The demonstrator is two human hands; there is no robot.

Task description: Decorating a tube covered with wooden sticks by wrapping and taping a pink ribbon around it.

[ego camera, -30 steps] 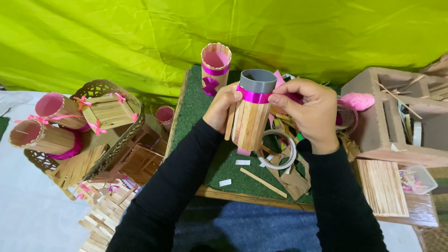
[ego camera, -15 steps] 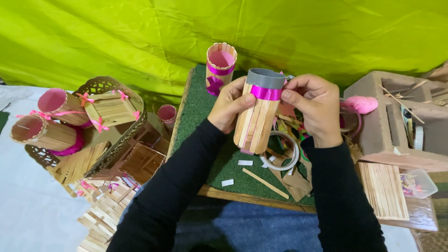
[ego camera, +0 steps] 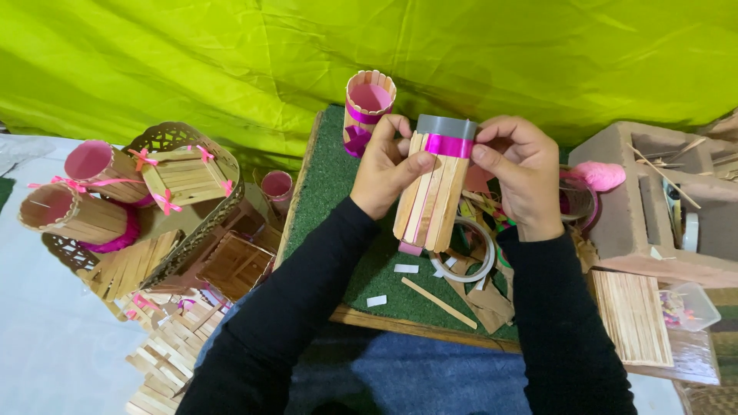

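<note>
Both my left hand (ego camera: pixel 388 173) and right hand (ego camera: pixel 523 173) grip the stick holder (ego camera: pixel 430 192), pressing its pink ribbon (ego camera: pixel 448 145) flat (finished holder (ego camera: pixel 367 107) at eleven o'clock).

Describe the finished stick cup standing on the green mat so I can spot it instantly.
At the far edge of the green turf mat, before the lime cloth backdrop, stands a wooden-stick cup with a pink lining. Unlike the grey-rimmed stick cylinder nearby, no hand touches it.

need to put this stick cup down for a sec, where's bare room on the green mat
The left strip of the green turf mat, between its wooden edge and the left hand, is bare. Further down only small white paper scraps and a loose wooden stick lie there. Right of the stick-clad grey cylinder it is crowded: white tape ring, cardboard offcuts.
</note>
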